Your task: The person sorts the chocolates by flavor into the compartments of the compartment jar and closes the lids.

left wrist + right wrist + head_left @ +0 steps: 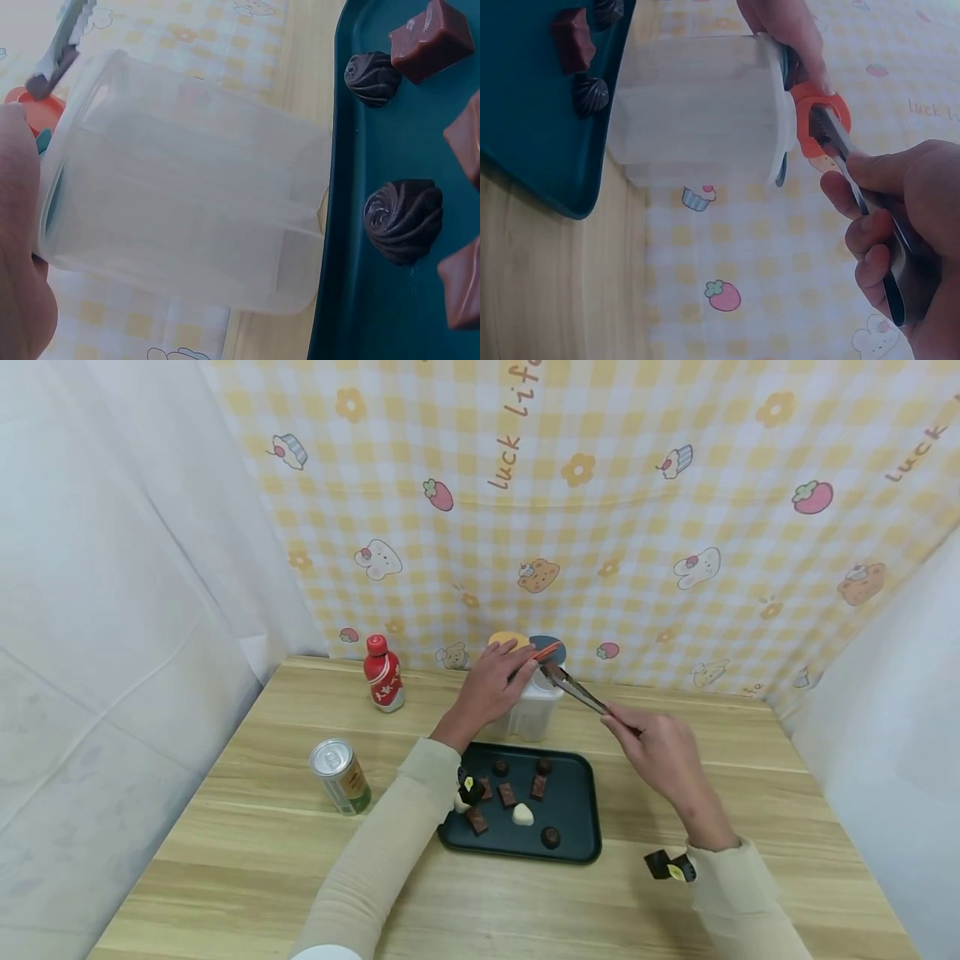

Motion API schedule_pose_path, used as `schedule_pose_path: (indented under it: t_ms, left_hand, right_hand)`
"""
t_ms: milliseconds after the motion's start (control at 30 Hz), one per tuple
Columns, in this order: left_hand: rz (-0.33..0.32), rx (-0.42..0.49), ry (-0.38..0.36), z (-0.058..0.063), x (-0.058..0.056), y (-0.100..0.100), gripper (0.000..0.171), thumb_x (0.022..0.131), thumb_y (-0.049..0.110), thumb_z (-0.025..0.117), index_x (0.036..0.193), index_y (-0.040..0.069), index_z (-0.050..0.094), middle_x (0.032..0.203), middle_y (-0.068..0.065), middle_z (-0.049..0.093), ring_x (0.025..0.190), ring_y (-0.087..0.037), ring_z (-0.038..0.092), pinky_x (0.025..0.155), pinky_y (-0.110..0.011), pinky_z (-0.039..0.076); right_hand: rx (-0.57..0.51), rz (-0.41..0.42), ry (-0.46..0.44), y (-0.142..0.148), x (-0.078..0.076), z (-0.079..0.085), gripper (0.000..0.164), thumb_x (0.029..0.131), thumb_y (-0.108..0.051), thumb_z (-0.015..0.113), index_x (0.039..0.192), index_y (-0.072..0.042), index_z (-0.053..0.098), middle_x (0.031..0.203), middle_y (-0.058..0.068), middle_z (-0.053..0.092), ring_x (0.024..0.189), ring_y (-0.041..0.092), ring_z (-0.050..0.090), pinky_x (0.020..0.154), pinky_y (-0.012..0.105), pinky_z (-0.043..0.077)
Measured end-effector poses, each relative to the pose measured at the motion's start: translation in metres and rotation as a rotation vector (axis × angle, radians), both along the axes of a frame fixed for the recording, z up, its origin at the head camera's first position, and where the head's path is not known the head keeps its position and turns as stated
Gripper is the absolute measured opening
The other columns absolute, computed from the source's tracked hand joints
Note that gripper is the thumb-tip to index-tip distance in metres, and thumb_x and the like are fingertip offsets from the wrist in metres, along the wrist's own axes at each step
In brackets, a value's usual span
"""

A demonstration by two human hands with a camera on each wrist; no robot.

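Here, the clear plastic container (534, 717) stands on the table (240, 860) just behind the dark tray (573, 827) of chocolates (507, 795). The left hand (491, 683) lies over its top, thumb touching the raised orange lid (548, 652); whether it pinches the lid I cannot tell. The right hand (660, 747) grips metal tongs (583, 695), tips at that lid. Leftward stand 1 red bottle (384, 675) and 1 can (342, 778).

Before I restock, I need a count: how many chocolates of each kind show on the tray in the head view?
Brown bars: 4
Dark swirled rounds: 3
Cream pieces: 2, one partly hidden
Total visible on the tray: 9; the left sleeve may hide more.
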State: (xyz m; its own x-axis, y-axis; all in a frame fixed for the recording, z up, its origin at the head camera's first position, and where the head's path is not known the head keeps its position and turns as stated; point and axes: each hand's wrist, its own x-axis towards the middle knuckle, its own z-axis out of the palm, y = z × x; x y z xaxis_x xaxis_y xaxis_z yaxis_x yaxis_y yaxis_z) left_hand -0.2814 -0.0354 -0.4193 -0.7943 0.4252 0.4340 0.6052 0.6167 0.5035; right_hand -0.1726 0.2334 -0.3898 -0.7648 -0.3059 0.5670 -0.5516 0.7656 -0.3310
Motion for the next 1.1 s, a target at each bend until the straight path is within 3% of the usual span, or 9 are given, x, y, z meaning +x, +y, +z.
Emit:
schedule_pose_path:
  t_ms: [267, 467, 1100]
  left_hand:
    - [0.011, 0.017, -0.010, 0.001, 0.001, 0.001, 0.047, 0.112, 0.038, 0.042, 0.147, 0.013, 0.059, 0.149, -0.004, 0.056, 0.148, -0.023, 0.037, 0.123, -0.031, 0.013]
    - [0.023, 0.007, -0.003, -0.001, 0.000, 0.001, 0.049, 0.112, 0.041, 0.039, 0.148, 0.014, 0.059, 0.150, -0.004, 0.056, 0.148, -0.021, 0.036, 0.124, -0.032, 0.012]
    - [0.022, 0.011, -0.010, 0.000, 0.000, 0.001, 0.047, 0.112, 0.039, 0.040, 0.148, 0.014, 0.059, 0.150, -0.001, 0.056, 0.149, -0.021, 0.035, 0.124, -0.032, 0.011]
  right_hand:
    - [-0.004, -0.026, -0.024, -0.008, -0.011, -0.006, 0.024, 0.094, -0.013, 0.078, 0.117, -0.004, 0.079, 0.047, -0.016, 0.038, 0.039, -0.003, 0.018, 0.037, 0.027, 0.023]
    - [0.021, -0.047, -0.068, -0.009, -0.013, -0.004, 0.025, 0.095, -0.015, 0.077, 0.117, -0.004, 0.079, 0.045, -0.014, 0.034, 0.038, 0.004, 0.020, 0.037, 0.027, 0.022]
    - [0.070, -0.071, -0.142, -0.004, -0.010, -0.002, 0.033, 0.099, -0.027, 0.073, 0.124, -0.005, 0.076, 0.048, -0.013, 0.042, 0.040, 0.009, 0.027, 0.040, 0.029, 0.026]
